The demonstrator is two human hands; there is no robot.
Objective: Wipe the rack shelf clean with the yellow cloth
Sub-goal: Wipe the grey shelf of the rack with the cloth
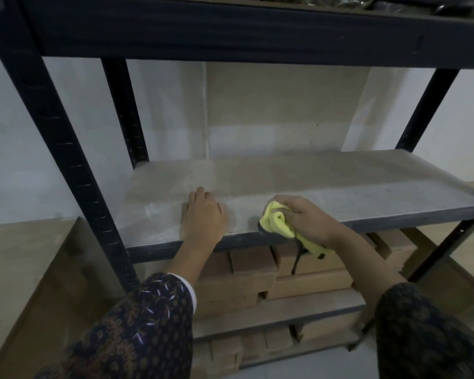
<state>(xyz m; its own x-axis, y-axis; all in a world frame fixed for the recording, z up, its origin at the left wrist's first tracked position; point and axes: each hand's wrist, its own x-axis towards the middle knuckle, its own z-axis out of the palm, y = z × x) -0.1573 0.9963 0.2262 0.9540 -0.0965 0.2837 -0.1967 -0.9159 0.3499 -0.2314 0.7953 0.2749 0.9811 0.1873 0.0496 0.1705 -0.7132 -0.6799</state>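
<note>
My left hand [203, 214] lies flat on the dusty grey board of the rack shelf [340, 184], fingers straight and close together, palm down near the front edge, holding nothing. My right hand [304, 217] has its fingers curled tight around the bunched yellow microfibre cloth [277, 222], and it is pressed to the shelf at its front lip.

The cloth bulges out to the left of my knuckles, and a tail of it hangs down past the shelf edge beneath my wrist, along with a dark strip [297, 259] that dangles in front of the lower level. The two hands are near each other but apart, with bare board between them.

Brown cardboard boxes [246, 274] are stacked on the shelves below. A black slotted metal upright [74, 160] stands at the left front corner, and the dark beam of the upper shelf [230, 31] crosses overhead. Patterned dark sleeves [148, 329] cover both forearms.
</note>
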